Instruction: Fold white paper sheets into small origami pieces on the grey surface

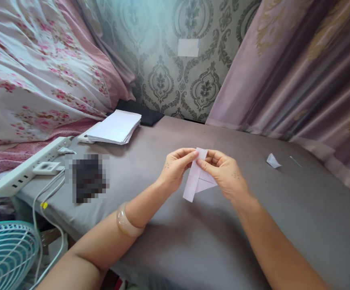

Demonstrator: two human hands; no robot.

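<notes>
Above the grey-covered table, a folded sheet of white paper [193,181] hangs between my two hands. My left hand [178,167] pinches its upper left edge, thumb on the front face. My right hand [223,169] grips the upper right side, its thumb pressed on the front near the top. A long narrow strip of the paper slants down to the left, and a pointed flap spreads to the right below my right hand. The fingers behind the paper are partly hidden. A bangle circles my left forearm.
A stack of white paper [114,127] lies at the back left by a black item [145,112]. Left are a power strip [33,165] with cables and a blurred dark object [89,177]. A small folded paper piece [273,160] lies right. A fan [9,253] stands lower left.
</notes>
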